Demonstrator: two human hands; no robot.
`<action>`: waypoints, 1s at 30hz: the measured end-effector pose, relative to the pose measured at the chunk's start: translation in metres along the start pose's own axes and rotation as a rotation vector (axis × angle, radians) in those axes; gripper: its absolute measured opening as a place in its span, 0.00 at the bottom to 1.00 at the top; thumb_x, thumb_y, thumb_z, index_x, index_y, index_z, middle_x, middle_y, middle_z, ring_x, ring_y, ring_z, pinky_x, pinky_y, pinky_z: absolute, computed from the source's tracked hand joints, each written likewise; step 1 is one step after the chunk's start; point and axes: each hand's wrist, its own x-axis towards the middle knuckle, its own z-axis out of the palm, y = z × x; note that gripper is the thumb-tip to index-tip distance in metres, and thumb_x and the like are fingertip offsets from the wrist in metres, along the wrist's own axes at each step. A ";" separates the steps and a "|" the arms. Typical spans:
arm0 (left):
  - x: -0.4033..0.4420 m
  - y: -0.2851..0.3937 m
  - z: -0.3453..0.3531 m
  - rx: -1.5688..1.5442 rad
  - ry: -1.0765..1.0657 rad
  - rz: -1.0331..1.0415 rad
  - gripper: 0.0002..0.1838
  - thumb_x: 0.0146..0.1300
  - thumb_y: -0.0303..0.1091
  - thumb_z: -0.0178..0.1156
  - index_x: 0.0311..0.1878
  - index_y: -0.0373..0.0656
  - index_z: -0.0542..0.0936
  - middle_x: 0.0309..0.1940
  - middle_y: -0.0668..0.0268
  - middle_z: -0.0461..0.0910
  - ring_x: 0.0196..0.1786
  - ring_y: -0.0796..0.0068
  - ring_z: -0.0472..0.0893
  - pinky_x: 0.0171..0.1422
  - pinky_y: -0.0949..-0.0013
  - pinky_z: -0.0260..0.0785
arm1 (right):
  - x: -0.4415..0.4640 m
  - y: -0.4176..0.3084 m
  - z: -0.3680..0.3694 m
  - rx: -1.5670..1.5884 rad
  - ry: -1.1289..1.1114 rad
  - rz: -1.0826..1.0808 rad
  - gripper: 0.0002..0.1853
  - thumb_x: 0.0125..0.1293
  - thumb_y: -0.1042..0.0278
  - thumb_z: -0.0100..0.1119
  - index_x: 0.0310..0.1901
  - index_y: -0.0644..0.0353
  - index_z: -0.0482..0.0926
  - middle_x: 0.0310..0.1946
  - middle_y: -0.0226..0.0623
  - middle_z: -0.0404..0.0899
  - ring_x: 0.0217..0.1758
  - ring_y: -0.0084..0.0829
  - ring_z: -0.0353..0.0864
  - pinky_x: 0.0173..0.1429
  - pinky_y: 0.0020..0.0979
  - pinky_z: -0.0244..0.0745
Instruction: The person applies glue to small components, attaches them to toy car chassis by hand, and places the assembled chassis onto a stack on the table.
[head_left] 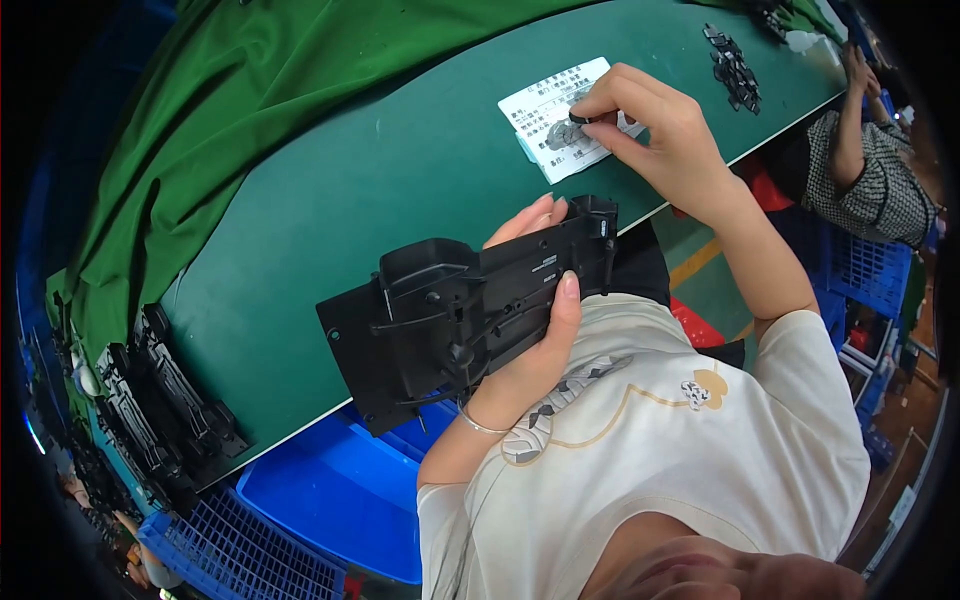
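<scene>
My left hand [545,330] grips a black plastic assembly [520,285] from below, with the thumb on its flat face and fingertips showing behind its top edge. The assembly is tilted above the table's front edge and carries raised housings at both ends and thin rods or cables. Over a printed paper slip [530,103], the thumb and forefinger of my right hand [655,125] are pinched together on a small black piece [578,118]. A little pile of small grey parts [563,135] lies on the slip, partly covered by my fingers.
Green cloth [280,70] lies along the far side of the green table [300,220]. Several long black parts [165,390] are stacked at the left, and black linked pieces [733,68] lie at upper right. A blue bin [330,500] stands below the edge. Another person [870,170] sits at right.
</scene>
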 end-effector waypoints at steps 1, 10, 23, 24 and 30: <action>0.001 -0.001 0.000 0.016 -0.003 0.012 0.25 0.57 0.26 0.48 0.58 0.31 0.56 0.56 0.50 0.61 0.61 0.62 0.62 0.64 0.64 0.53 | -0.001 0.000 -0.001 0.062 0.031 0.043 0.08 0.49 0.83 0.56 0.33 0.65 0.73 0.30 0.34 0.73 0.32 0.25 0.74 0.36 0.21 0.69; -0.001 0.003 0.009 -0.016 0.096 -0.027 0.25 0.58 0.31 0.49 0.57 0.31 0.59 0.53 0.51 0.64 0.59 0.62 0.64 0.62 0.63 0.55 | -0.023 0.008 -0.013 1.269 0.093 0.451 0.09 0.53 0.75 0.59 0.37 0.62 0.72 0.29 0.29 0.73 0.32 0.19 0.70 0.39 0.20 0.66; -0.001 -0.008 0.009 -0.005 0.105 0.019 0.23 0.57 0.26 0.47 0.56 0.32 0.61 0.53 0.53 0.65 0.57 0.67 0.66 0.61 0.66 0.57 | -0.027 0.007 -0.014 0.679 0.036 0.246 0.10 0.53 0.79 0.55 0.39 0.65 0.74 0.30 0.33 0.74 0.32 0.23 0.71 0.38 0.24 0.68; -0.002 -0.008 0.010 0.002 0.118 0.030 0.23 0.57 0.28 0.48 0.56 0.32 0.61 0.53 0.53 0.65 0.57 0.67 0.67 0.61 0.66 0.58 | -0.023 0.004 -0.014 0.372 0.052 0.152 0.11 0.53 0.80 0.54 0.39 0.65 0.74 0.30 0.34 0.74 0.32 0.24 0.72 0.38 0.25 0.68; 0.000 0.001 0.014 0.036 0.158 0.010 0.24 0.58 0.34 0.50 0.55 0.32 0.61 0.54 0.52 0.65 0.56 0.63 0.68 0.60 0.63 0.60 | -0.003 0.000 -0.012 -0.023 -0.054 -0.069 0.08 0.50 0.83 0.54 0.35 0.65 0.74 0.30 0.38 0.72 0.32 0.33 0.74 0.35 0.26 0.69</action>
